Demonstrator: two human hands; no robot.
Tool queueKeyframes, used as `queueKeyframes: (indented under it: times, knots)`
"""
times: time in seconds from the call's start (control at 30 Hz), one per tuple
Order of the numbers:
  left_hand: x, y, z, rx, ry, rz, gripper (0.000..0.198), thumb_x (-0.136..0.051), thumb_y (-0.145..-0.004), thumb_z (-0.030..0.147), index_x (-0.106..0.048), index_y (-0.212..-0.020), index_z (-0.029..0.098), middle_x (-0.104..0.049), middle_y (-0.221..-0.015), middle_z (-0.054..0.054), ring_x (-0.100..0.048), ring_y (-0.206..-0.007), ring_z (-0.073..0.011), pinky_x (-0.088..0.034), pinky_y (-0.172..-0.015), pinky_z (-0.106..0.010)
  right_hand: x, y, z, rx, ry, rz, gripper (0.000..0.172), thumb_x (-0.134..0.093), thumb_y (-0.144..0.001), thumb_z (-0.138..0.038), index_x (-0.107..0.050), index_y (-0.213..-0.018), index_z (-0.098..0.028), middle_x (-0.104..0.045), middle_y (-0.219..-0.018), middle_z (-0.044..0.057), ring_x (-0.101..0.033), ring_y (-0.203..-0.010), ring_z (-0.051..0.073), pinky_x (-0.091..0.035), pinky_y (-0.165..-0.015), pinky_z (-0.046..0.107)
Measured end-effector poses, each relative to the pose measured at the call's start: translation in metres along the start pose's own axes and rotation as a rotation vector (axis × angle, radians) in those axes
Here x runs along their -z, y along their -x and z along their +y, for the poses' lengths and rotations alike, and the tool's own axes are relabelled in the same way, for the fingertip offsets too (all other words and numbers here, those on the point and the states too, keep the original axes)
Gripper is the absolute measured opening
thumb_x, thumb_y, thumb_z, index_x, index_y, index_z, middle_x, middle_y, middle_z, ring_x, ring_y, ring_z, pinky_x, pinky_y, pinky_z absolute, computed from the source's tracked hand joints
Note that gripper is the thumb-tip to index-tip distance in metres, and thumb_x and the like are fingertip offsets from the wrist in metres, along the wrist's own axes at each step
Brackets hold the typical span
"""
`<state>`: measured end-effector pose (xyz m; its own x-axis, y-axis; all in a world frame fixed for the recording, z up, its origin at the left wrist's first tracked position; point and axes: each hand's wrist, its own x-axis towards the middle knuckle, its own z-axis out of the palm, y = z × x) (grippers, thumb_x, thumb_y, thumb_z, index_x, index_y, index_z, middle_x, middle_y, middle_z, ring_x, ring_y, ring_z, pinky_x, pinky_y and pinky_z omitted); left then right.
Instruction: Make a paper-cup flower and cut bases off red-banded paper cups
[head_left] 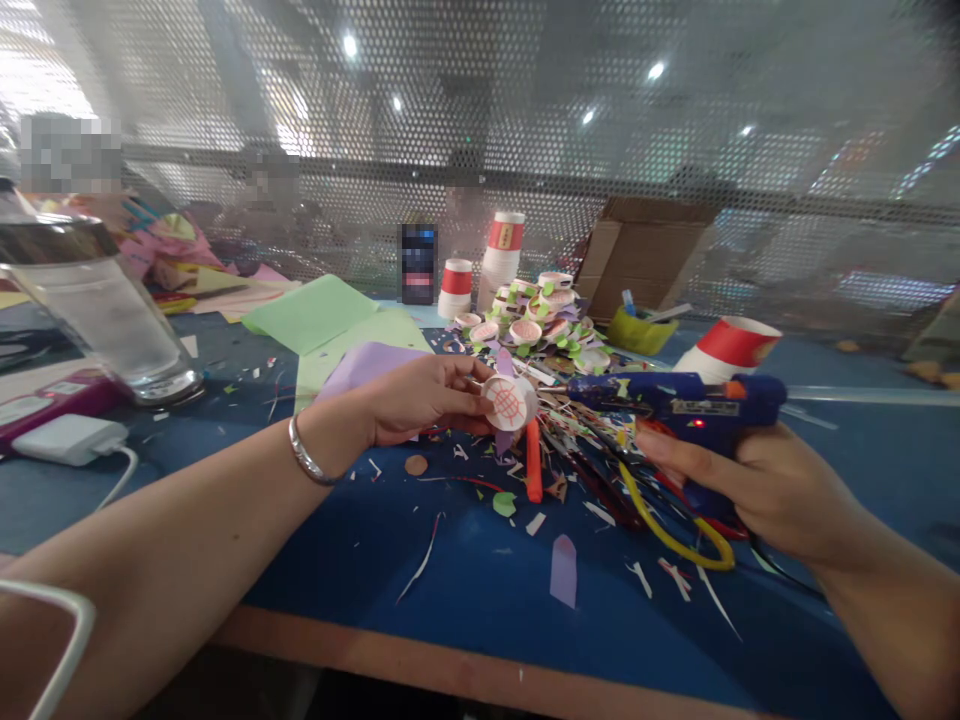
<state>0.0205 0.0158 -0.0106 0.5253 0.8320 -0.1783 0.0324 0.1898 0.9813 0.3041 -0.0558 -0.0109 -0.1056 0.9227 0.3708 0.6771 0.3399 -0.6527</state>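
Note:
Between the fingers of my left hand (427, 402) is a small white paper cup piece (508, 402) with an orange grid drawn on its round face. Purple paper petals (504, 360) stick out above and below it. My right hand (757, 480) grips a blue hot glue gun (645, 390) with a small red light lit. The nozzle points left and reaches the side of the cup piece; whether it touches, I cannot tell. Under my hands lie an orange marker (533, 460), paper scraps and a loose purple petal (564, 572). Yellow-handled scissors (675, 535) rest below the glue gun.
Behind my hands is a pile of similar cup pieces (525, 330) with green and purple paper. Stacked paper cups (502, 250), a phone (418, 263) and a cardboard box (637, 255) stand farther back. At left are green paper (319, 315) and a glass water bottle (112, 320).

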Motion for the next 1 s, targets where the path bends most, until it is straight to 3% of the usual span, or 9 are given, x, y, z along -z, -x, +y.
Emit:
queueKeyframes:
  times: [0.17,0.3,0.37,0.67,0.83,1.0]
  knots:
    - [0.0004,-0.0006,-0.0014,-0.007,-0.013,-0.028,0.019,-0.066,-0.084,0.000,-0.063,-0.095,0.016,-0.074,-0.081,0.001,-0.074,-0.076,-0.0102,-0.058,-0.078,-0.024,-0.0014,0.0006,0.0041,-0.007,0.041,0.014,0.038,-0.069,-0.075,-0.063,-0.068,-0.060,-0.028,-0.064,-0.059,0.002,-0.058,-0.060,0.024,-0.051,-0.052,0.037]
    - [0.0010,-0.0007,-0.0029,-0.018,0.000,-0.040,0.018,-0.067,-0.083,0.001,-0.064,-0.092,0.016,-0.074,-0.081,0.000,-0.074,-0.077,-0.0109,-0.057,-0.082,-0.027,-0.0031,-0.0002,0.0076,0.013,0.002,-0.017,0.034,-0.070,-0.077,-0.061,-0.077,-0.081,-0.028,-0.074,-0.078,0.003,-0.064,-0.069,0.026,-0.057,-0.061,0.040]
    - [0.0012,-0.0007,-0.0035,-0.019,0.000,-0.043,0.018,-0.068,-0.083,0.001,-0.064,-0.092,0.016,-0.074,-0.080,0.000,-0.074,-0.077,-0.0111,-0.057,-0.081,-0.027,-0.0032,-0.0002,0.0072,0.028,-0.013,-0.030,0.033,-0.070,-0.079,-0.059,-0.077,-0.083,-0.028,-0.075,-0.079,0.003,-0.063,-0.068,0.025,-0.058,-0.064,0.040]
    - [0.0000,-0.0002,-0.0023,-0.007,-0.018,-0.046,0.018,-0.074,-0.080,0.003,-0.065,-0.090,0.015,-0.074,-0.079,0.000,-0.073,-0.075,-0.0104,-0.056,-0.079,-0.025,-0.0009,0.0021,0.0001,0.069,0.021,-0.030,0.045,-0.068,-0.081,-0.059,-0.061,-0.049,-0.028,-0.058,-0.049,0.000,-0.055,-0.054,0.021,-0.055,-0.060,0.038]
    - [0.0010,-0.0007,-0.0030,-0.006,-0.020,-0.054,0.018,-0.073,-0.081,0.003,-0.066,-0.092,0.015,-0.075,-0.079,0.000,-0.074,-0.077,-0.0103,-0.057,-0.080,-0.025,-0.0017,0.0020,0.0021,0.077,0.043,-0.034,0.047,-0.067,-0.082,-0.060,-0.058,-0.048,-0.027,-0.057,-0.048,0.001,-0.058,-0.056,0.022,-0.055,-0.058,0.037]
    - [0.0034,-0.0027,-0.0058,-0.027,-0.005,-0.074,0.017,-0.075,-0.081,0.005,-0.067,-0.093,0.014,-0.075,-0.079,0.000,-0.074,-0.077,-0.0108,-0.057,-0.079,-0.024,-0.0007,0.0021,0.0055,0.133,0.086,-0.020,0.051,-0.064,-0.083,-0.060,-0.056,-0.046,-0.027,-0.054,-0.045,-0.001,-0.050,-0.044,0.017,-0.052,-0.048,0.033]
